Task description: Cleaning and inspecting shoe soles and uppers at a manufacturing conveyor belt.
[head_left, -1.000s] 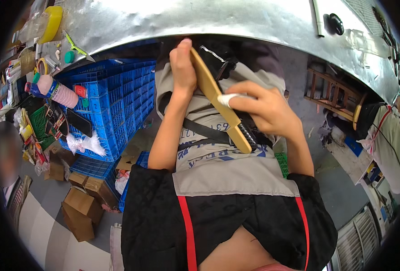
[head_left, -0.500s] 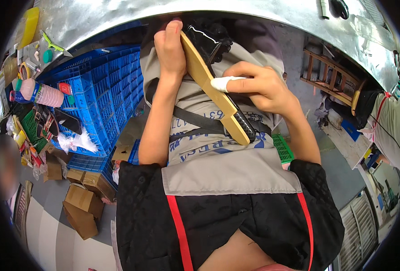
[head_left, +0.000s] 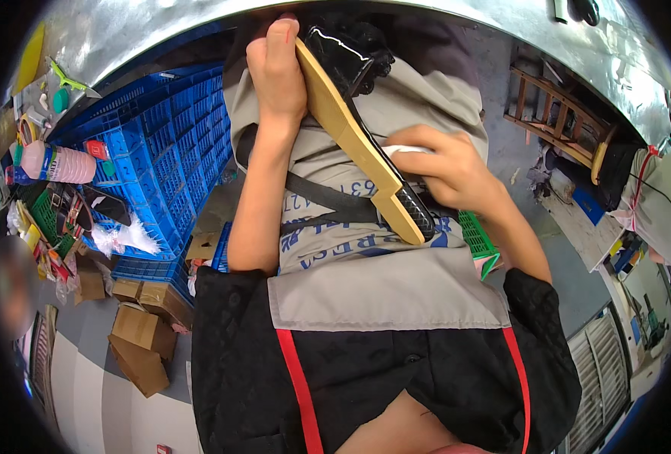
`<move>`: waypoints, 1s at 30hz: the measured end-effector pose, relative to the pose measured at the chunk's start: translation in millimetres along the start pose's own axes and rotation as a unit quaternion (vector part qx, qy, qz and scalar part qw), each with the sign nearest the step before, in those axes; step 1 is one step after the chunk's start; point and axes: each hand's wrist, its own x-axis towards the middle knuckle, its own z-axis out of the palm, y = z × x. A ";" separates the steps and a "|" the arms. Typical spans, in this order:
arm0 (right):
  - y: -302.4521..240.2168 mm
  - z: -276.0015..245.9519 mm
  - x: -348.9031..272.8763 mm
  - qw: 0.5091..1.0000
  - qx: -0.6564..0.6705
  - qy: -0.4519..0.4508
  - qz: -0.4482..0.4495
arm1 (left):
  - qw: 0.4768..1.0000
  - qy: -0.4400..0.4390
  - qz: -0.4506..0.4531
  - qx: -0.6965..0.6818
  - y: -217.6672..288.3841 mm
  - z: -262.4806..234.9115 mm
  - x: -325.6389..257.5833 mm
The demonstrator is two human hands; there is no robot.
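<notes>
The left hand is wrapped around the upper end of a long flat tan shoe sole with a black woven heel piece, fingers curled over its left edge right under the curved rim of the grey metal worktop. The right hand grips the same sole lower down, fingers closed on its right edge, with something small and white pinched against it; what it is, the view does not settle. The sole runs slantwise from the left hand down to the right hand, its black heel end pointing past the right wrist. A glossy black shoe upper sits just beyond the sole's top, close to the left hand's knuckles and the worktop edge. Left of the left forearm stand stacked blue plastic crates, crowding that side. Right of the right hand a green plastic basket peeks out, with open grey floor beyond it.
</notes>
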 end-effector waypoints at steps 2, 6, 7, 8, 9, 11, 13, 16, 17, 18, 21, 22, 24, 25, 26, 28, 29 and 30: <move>-9.6 -1.7 -12.2 0.997 0.034 0.060 0.022 | 0.999 -0.033 -0.011 -0.021 -1.3 -4.8 -1.6; -37.7 -19.8 -16.2 0.994 0.045 0.092 0.034 | 1.000 -0.012 -0.008 -0.003 0.1 -4.4 -4.0; -44.5 -21.0 -18.2 0.996 0.033 0.068 0.038 | 1.000 -0.013 0.000 0.011 -1.0 -6.4 -2.9; -49.7 -22.9 -19.6 0.998 0.020 0.043 0.042 | 1.000 -0.014 0.008 0.025 -2.9 -6.4 -2.1; -51.9 -24.3 -20.6 0.998 0.021 0.044 0.044 | 1.000 -0.016 0.007 0.025 -5.7 -4.6 -2.0; -54.7 -27.3 -20.5 0.998 -0.036 0.034 0.030 | 0.999 0.021 0.021 -0.013 -9.6 -1.5 -1.3; -62.3 -29.4 -17.2 0.998 -0.048 0.024 0.044 | 0.999 0.025 0.029 0.013 -10.9 -1.0 -2.5; -65.0 -21.5 -10.0 0.996 -0.066 0.020 0.058 | 0.999 0.023 0.019 0.036 -9.8 -1.0 -3.3; -64.7 -19.2 -8.4 0.995 -0.074 0.027 0.056 | 0.999 0.020 0.002 0.033 -9.9 0.5 -3.2; -64.4 -16.5 -8.5 0.995 -0.076 0.027 0.061 | 0.999 0.017 0.000 0.030 -10.7 2.5 -3.4; -66.0 -16.6 -10.0 0.991 -0.099 0.059 0.063 | 1.000 0.014 -0.006 0.002 -10.0 9.3 -1.2; -71.7 -15.8 -12.4 0.991 -0.090 0.056 0.083 | 0.999 0.021 0.018 0.026 -9.6 6.1 -3.3; -78.1 -13.5 -13.7 0.991 -0.076 0.052 0.099 | 0.997 0.029 0.042 0.055 -9.1 -3.5 -5.0; -81.8 -15.5 -14.5 0.989 -0.082 0.044 0.114 | 0.999 0.023 0.028 0.028 -9.9 -3.8 -3.5; -84.0 -16.6 -14.4 0.987 -0.087 0.036 0.129 | 1.000 0.017 0.013 0.001 -10.7 -4.0 -2.3; -80.5 -10.5 -7.4 0.986 -0.085 0.043 0.135 | 0.997 0.019 0.048 0.050 -11.6 -1.7 -1.7; -78.9 -9.2 -5.5 0.986 -0.082 0.050 0.138 | 0.991 0.024 0.085 0.101 -11.4 0.7 -1.6; -79.3 -10.9 -5.7 0.985 -0.085 0.051 0.141 | 0.991 0.022 0.085 0.098 -11.4 2.5 -1.4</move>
